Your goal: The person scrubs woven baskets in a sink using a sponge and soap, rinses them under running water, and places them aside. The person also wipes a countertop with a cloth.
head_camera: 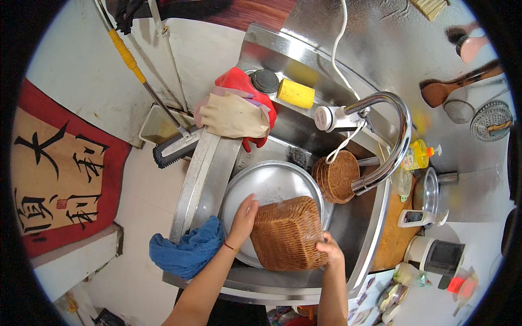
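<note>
A rectangular brown wicker basket (281,240) is tilted over a wide, round metal basin (273,179) in the stainless steel sink (355,248), its woven outer side towards me. My right hand (331,249) grips its lower right corner, thumb on the weave. At the basket's left edge is my left hand (244,218), some of its fingers hidden behind the wicker. Beyond the basin, a stack of round wicker baskets (340,175) leans by the curved chrome faucet (401,134). A dark scouring pad (297,157) lies near that stack.
A blue cloth (187,248) hangs over the sink's left front corner. Rubber gloves (236,114) drape the back left, beside a yellow sponge (296,93). A yellow-handled squeegee or brush (179,148) leans at left. Soap bottle (416,155) and spray bottle (412,218) stand right.
</note>
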### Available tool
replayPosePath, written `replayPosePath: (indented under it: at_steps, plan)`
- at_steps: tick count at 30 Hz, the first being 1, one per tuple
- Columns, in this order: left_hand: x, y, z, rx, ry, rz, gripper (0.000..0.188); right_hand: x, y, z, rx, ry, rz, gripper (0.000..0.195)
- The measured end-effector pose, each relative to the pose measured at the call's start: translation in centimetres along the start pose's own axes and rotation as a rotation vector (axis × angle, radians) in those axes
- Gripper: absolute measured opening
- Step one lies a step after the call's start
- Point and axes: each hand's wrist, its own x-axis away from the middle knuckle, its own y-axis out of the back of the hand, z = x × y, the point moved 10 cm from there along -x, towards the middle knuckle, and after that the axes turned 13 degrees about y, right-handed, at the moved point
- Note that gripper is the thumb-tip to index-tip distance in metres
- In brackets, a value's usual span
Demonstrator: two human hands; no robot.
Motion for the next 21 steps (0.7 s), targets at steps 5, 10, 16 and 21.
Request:
replayPosePath:
  at_steps: [5,10,16,21]
  plan:
    - [2.0,-4.2,-2.5,-0.308,-0.016,0.353,0.042,-5.2,-1.5,-1.7,0.396,-0.147,0.309,0.045]
    - [1.4,0.4,-0.2,-0.335,0.014,-0.06,0.047,-10.0,2.1,-4.0,0.649,0.199,-0.114,0.028]
    - [3.1,2.1,-2.5,-0.442,-0.087,-0.372,0.049,-10.9,4.9,-8.4,0.155,0.13,-0.487,0.035]
    - [5.5,4.9,-2.4,-0.295,-0.117,-0.446,0.038,-7.1,0.8,-5.6,1.177,0.634,-0.276,0.027]
